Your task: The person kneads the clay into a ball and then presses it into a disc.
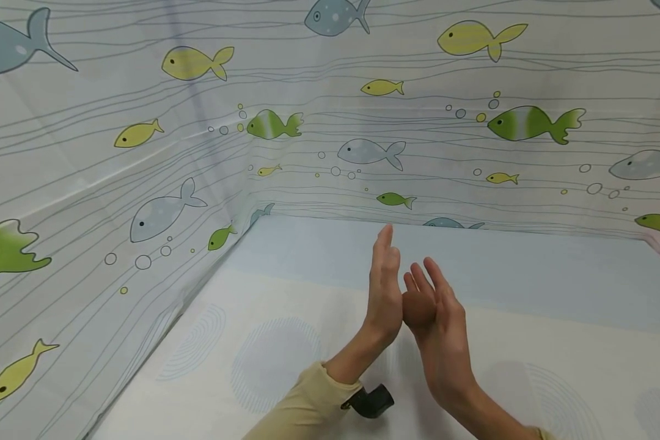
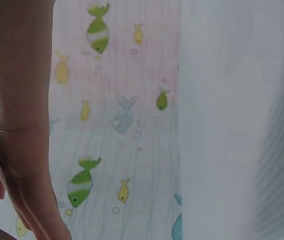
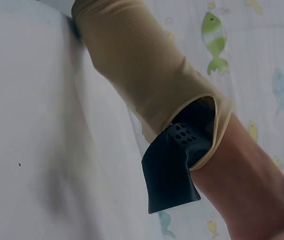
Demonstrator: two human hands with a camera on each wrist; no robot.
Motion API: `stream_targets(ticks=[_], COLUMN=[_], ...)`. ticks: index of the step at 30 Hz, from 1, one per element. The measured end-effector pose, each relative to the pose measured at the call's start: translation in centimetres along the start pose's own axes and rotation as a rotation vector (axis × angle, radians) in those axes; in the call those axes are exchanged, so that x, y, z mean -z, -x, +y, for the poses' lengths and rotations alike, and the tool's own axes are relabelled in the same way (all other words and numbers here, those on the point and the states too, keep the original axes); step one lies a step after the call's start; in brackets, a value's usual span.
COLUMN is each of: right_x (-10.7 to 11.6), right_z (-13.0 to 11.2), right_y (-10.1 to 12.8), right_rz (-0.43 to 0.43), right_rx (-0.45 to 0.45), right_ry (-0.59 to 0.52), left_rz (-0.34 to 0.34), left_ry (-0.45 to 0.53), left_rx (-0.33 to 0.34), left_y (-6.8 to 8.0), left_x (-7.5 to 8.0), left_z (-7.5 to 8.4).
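Fish-printed curtain point(image 1: 143, 153) walls in a pale table point(image 1: 555, 342) on the left and at the back. Going left to right, a beige sleeve point(image 1: 308, 409) comes up from the lower edge, with a black wrist camera point(image 1: 371, 401) strapped under its cuff. Above it the left hand point(image 1: 384, 293) stands upright, fingers straight and together, holding nothing. Just beside it, the right hand point(image 1: 437, 318) is raised too, fingers relaxed and spread, palm turned toward the left one; the two hands touch near the palm. Both hover above the table.
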State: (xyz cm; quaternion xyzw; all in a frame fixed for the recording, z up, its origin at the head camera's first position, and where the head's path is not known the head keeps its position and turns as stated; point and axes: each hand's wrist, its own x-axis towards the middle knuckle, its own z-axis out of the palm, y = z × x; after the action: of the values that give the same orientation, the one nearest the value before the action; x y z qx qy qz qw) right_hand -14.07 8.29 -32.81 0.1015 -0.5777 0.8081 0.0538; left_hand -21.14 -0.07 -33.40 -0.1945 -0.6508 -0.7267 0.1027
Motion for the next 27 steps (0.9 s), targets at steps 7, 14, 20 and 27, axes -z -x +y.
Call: stream_targets(ticks=[7, 14, 20, 27], right_x=[-0.4, 0.0, 0.9, 2.1], right_z=[-0.4, -0.8, -1.2, -1.0], right_y=[0.3, 0.2, -0.7, -1.6], right_rz=[0.003, 0.001, 0.049, 0.120], right_rx=[0.002, 0.016, -0.018, -0.058], right_ry=[0.008, -0.022, -0.093, -0.128], left_rz=[0.006, -0.017, -0.088, -0.181], left_ry=[0.005, 0.017, 0.029, -0.038], left_rx=[0.003, 0.032, 0.067, 0.050], left_y=[-0.1, 0.4, 1.8, 3.5], left_x=[0.3, -0.3, -1.7, -3.1], left_z=[-0.1, -0.3, -0.2, 0.3])
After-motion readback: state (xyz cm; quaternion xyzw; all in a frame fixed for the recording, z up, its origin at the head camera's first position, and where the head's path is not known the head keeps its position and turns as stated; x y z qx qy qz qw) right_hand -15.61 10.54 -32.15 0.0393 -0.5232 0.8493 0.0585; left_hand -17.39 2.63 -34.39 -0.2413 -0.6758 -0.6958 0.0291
